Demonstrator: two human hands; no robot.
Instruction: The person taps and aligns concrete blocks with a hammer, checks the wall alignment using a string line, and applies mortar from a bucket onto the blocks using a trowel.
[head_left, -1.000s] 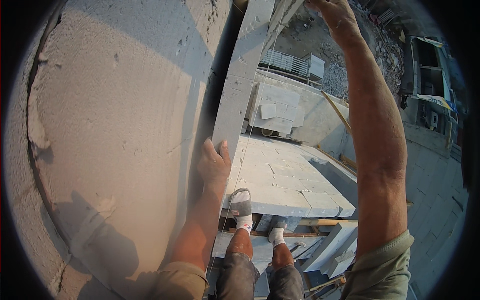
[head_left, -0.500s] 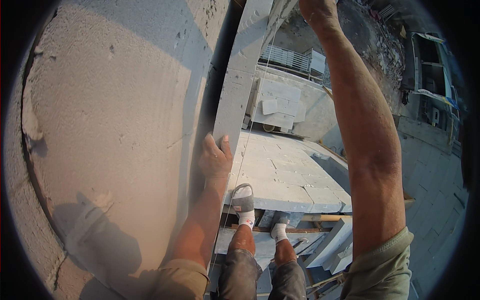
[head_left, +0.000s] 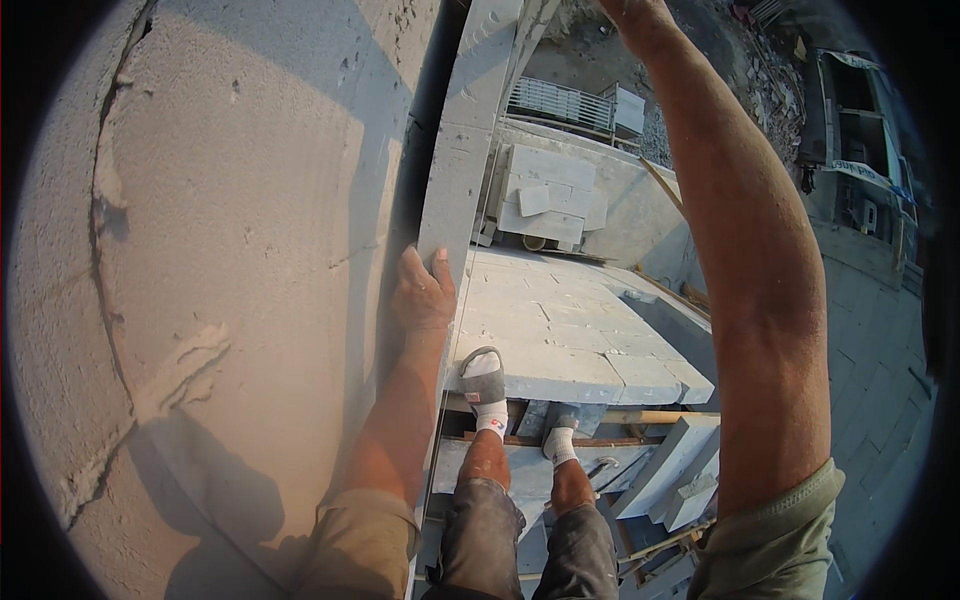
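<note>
My left hand (head_left: 425,292) is closed over the edge of a long, narrow grey block (head_left: 457,165). Its fingers reach toward a dark gap between that block and the broad, pale wall surface (head_left: 250,200) on the left, while the thumb lies on the block's face. At the top edge of the picture, my right hand (head_left: 630,14) is mostly cut off, with its fingers outside the view. The right arm stretches far forward, to the right of the block. A thin string runs along the block's right side, past my left hand.
My feet, in socks and grey sandals, stand below near a pale block surface (head_left: 560,320). Stacked pale blocks (head_left: 550,190) and a metal railing (head_left: 560,103) lie farther ahead. Loose slabs (head_left: 665,465) and wooden poles sit at a lower level. Rubble (head_left: 765,90) covers ground at the far right.
The whole view has shifted slightly, with the block and wall edge appearing tilted a little differently. My left hand keeps its hold on the block. Less of my right hand shows at the top.
</note>
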